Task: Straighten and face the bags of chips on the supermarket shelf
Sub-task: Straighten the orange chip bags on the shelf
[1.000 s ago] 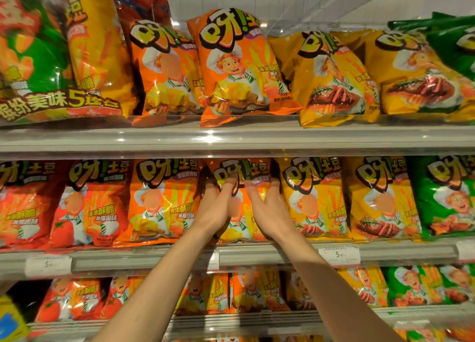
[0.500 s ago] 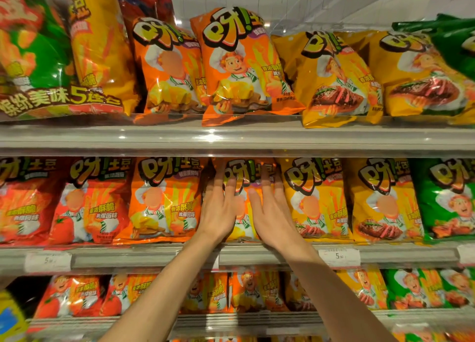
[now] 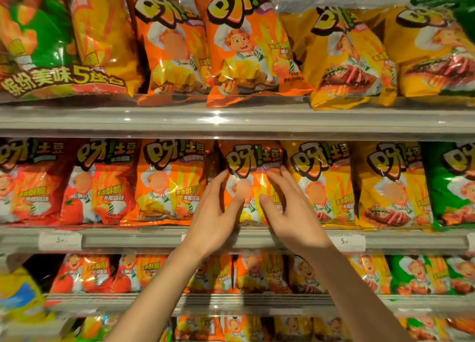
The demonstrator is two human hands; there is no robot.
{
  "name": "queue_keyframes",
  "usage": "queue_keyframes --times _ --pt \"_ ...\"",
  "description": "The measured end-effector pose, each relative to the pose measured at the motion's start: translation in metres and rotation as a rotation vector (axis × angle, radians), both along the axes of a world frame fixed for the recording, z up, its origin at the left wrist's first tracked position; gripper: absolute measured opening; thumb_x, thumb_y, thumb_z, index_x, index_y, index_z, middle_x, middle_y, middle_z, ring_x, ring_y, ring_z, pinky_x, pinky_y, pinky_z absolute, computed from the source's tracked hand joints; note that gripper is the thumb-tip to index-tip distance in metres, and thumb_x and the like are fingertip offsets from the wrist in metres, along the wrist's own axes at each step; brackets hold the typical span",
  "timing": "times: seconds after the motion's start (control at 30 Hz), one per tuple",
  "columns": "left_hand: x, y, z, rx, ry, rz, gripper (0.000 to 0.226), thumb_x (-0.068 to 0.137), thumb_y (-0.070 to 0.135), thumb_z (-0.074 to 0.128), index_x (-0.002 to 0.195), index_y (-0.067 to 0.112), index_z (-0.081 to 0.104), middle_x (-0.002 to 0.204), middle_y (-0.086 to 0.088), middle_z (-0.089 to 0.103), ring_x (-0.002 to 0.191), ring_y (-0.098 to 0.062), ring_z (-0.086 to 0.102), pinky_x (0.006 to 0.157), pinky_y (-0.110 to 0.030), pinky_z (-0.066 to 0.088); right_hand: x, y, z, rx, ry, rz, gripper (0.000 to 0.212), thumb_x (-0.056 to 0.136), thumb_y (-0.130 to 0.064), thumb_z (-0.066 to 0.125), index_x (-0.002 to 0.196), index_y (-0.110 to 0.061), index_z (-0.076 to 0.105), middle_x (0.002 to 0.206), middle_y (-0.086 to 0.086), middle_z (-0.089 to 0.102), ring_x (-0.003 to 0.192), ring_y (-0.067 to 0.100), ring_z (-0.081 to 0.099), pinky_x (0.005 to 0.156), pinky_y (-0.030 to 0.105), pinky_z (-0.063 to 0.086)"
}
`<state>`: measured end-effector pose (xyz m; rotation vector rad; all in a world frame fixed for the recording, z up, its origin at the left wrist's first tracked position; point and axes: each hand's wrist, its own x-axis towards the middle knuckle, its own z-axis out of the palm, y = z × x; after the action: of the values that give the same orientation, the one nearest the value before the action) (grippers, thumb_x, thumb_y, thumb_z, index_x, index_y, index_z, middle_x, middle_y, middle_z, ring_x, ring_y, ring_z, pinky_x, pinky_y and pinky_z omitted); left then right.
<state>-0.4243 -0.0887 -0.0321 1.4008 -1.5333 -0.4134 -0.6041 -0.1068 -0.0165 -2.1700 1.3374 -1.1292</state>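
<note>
Three shelves are stacked one above another, each lined with bags standing side by side. On the middle shelf (image 3: 257, 238), the centre bag (image 3: 253, 166) is flanked by a neighbouring bag on the left (image 3: 169, 182) and another on the right (image 3: 318, 182). The left hand (image 3: 213, 213) and the right hand (image 3: 290, 213) are placed before the centre bag. A price tag (image 3: 350, 241) is fixed on the shelf edge, right of the hands.

Both bare hands reach to the middle shelf (image 3: 154, 240). The left hand (image 3: 214, 213) and right hand (image 3: 290, 213) rest spread fingers on a glossy orange chip bag (image 3: 250, 161).
</note>
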Motion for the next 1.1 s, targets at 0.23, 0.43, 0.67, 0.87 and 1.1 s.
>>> queue_keyframes --times 0.23,0.43,0.67,0.87,1.1 --pt "0.007 0.059 -0.018 0.028 0.042 0.008 0.043 0.098 0.04 0.058 0.139 0.037 0.048 0.129 0.023 0.059 0.119 0.005 0.055 0.1 -0.024 0.047 -0.029 0.045 -0.044 0.017 -0.225 0.044 0.022 0.098 -0.033 0.058 0.118 -0.029 0.064 0.101 -0.023 0.07 0.095 -0.005 0.065 0.08 0.008 0.047" --pt "0.01 0.09 -0.044 0.138 0.161 0.061 0.028 0.099 0.03 0.059 0.126 0.036 0.056 0.104 0.009 0.071 0.099 -0.01 0.067 0.088 -0.029 0.052 -0.033 0.054 -0.079 0.248 -0.248 0.076 0.02 0.095 -0.035 0.059 0.115 -0.035 0.062 0.095 -0.027 0.07 0.091 -0.004 0.066 0.077 0.011 0.049" --pt "0.042 0.094 -0.057 0.164 0.232 0.026 0.021 0.097 0.035 0.061 0.118 0.034 0.063 0.099 0.007 0.073 0.102 -0.009 0.067 0.097 -0.037 0.05 -0.012 0.067 -0.084 0.261 -0.21 -0.002 0.019 0.097 -0.03 0.059 0.115 -0.033 0.063 0.092 -0.026 0.068 0.088 0.0 0.065 0.074 0.011 0.047" --pt "0.098 0.092 -0.033 0.094 0.296 -0.091 0.028 0.091 0.035 0.062 0.116 0.023 0.062 0.097 -0.001 0.075 0.089 -0.014 0.069 0.08 -0.02 0.052 0.037 0.088 -0.075 0.238 -0.337 -0.132 0.015 0.096 -0.026 0.061 0.109 -0.03 0.068 0.09 -0.019 0.072 0.087 -0.003 0.067 0.075 0.013 0.05" --pt "0.149 0.086 0.003 0.018 0.306 -0.14 0.021 0.098 0.017 0.059 0.11 0.034 0.061 0.095 0.009 0.066 0.078 0.001 0.058 0.069 -0.01 0.044 0.109 0.095 -0.058 0.001 -0.263 -0.295 0.017 0.097 -0.024 0.059 0.109 -0.031 0.068 0.09 -0.013 0.072 0.082 0.009 0.068 0.078 0.035 0.055"
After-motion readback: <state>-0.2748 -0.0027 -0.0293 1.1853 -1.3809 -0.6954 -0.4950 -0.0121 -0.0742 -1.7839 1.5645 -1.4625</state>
